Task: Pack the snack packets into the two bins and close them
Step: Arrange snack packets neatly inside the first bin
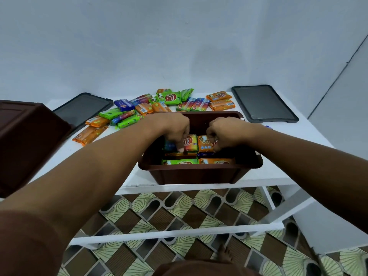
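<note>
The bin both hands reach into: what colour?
Dark brown bin, clearest in the head view.

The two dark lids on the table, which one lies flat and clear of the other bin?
The lid at the far right; the left lid is partly hidden behind the second bin.

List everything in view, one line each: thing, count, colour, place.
Bin: one, brown, open, table front centre, partly filled with packets.
Second bin: one, brown, left edge.
Lids: two, dark grey, flat on the table, far left and far right.
Loose snack packets: many, orange, green, blue, multicoloured, behind the bin.
Table: one, white.
Floor: patterned brown and green tiles.
Hands: left hand and right hand, both inside the bin on packets.
</note>
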